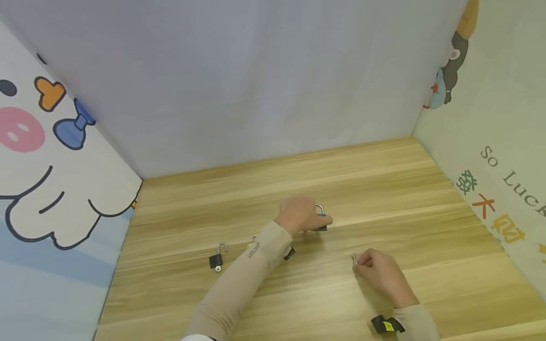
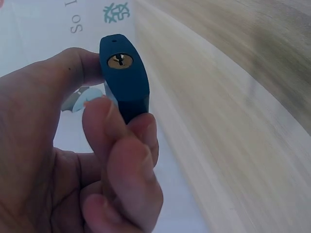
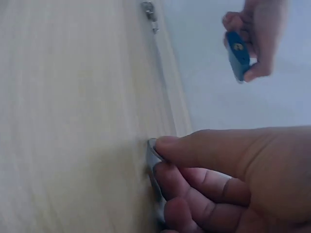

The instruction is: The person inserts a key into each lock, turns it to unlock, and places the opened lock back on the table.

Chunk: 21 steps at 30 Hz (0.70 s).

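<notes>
Over the middle of the table, my left hand (image 1: 298, 215) grips a blue padlock (image 2: 124, 80) between thumb and fingers. Its brass keyhole faces the left wrist camera, and its silver shackle stands up in the head view. Lower and to the right, my right hand (image 1: 381, 274) pinches a small silver metal piece (image 3: 154, 154) that looks like a key; the fingers hide part of it. The right wrist view also shows the blue padlock (image 3: 237, 54) in the left hand, apart from the silver piece.
A black padlock (image 1: 216, 261) with a raised, open shackle lies at the left of the wooden table (image 1: 170, 208). Another lock (image 1: 254, 238) is mostly hidden by the left sleeve, beside a black object (image 1: 289, 253). Printed panels stand left and right, a pale wall behind.
</notes>
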### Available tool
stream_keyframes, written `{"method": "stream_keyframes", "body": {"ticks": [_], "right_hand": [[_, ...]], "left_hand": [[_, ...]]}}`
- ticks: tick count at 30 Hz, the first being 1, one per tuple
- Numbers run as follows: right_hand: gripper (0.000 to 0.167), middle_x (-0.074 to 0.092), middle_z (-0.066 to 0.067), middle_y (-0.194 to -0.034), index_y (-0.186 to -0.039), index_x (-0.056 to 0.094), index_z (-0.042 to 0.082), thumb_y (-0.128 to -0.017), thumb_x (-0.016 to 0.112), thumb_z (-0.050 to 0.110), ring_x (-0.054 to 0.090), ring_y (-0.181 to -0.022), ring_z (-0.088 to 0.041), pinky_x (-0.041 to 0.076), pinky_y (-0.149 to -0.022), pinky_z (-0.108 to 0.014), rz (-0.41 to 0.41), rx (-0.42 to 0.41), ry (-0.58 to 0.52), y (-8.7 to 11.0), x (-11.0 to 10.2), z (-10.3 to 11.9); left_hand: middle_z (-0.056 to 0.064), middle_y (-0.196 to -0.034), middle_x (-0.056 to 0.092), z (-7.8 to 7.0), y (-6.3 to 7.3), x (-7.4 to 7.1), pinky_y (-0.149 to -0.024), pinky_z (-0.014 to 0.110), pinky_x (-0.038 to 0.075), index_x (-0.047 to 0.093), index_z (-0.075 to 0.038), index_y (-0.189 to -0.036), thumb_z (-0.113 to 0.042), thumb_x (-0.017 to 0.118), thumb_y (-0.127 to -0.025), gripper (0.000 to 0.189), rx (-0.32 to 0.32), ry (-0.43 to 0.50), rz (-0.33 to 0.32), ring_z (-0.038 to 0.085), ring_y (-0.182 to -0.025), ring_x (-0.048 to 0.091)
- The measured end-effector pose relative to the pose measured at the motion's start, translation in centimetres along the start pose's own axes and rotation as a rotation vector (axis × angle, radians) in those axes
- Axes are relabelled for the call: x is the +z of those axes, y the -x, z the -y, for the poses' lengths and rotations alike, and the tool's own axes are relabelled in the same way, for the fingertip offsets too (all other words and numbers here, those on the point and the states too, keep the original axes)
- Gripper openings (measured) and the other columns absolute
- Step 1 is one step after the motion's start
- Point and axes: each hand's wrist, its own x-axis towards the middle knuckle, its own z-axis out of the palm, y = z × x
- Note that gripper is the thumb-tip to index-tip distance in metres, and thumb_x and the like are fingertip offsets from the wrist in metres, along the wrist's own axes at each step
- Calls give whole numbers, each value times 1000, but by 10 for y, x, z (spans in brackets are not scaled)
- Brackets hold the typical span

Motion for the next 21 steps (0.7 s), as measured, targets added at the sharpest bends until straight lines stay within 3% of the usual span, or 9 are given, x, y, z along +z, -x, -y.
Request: {"method": "stream_keyframes", "body": {"ticks": [4, 11, 16, 21], "right_hand": [[20, 67, -2, -89, -95, 67, 5, -91, 73, 23, 61, -80, -18, 50, -67, -34, -2, 15, -152, 0, 0, 0], [23, 70, -11, -95, -101, 68, -4, -92, 73, 17, 65, -85, -21, 53, -73, -30, 50, -29, -592, -5, 10, 15], [22, 70, -13, -96, -101, 68, -5, -93, 72, 15, 65, -89, -23, 53, -78, -32, 58, -89, -688, -11, 18, 34], [19, 70, -18, -98, -101, 68, -7, -95, 68, 11, 64, -87, -28, 54, -76, -34, 67, -145, -715, -19, 22, 49]], "left_hand": [[-9, -45, 46, 2, 2, 1, -39, 24, 27, 44, -23, -54, -66, 56, -82, 53, 4, 18, -22, 7, -41, 33], [-9, -45, 48, 3, 3, 0, -39, 24, 29, 44, -23, -53, -68, 56, -82, 55, -8, 10, -37, 7, -40, 36], [-10, -44, 42, 3, 3, 0, -39, 23, 27, 42, -23, -54, -69, 57, -82, 56, -16, -3, -31, 6, -40, 32], [-10, -42, 43, 1, 4, 1, -39, 23, 25, 42, -23, -53, -69, 57, -83, 56, -15, -22, -30, 6, -38, 31]]}}
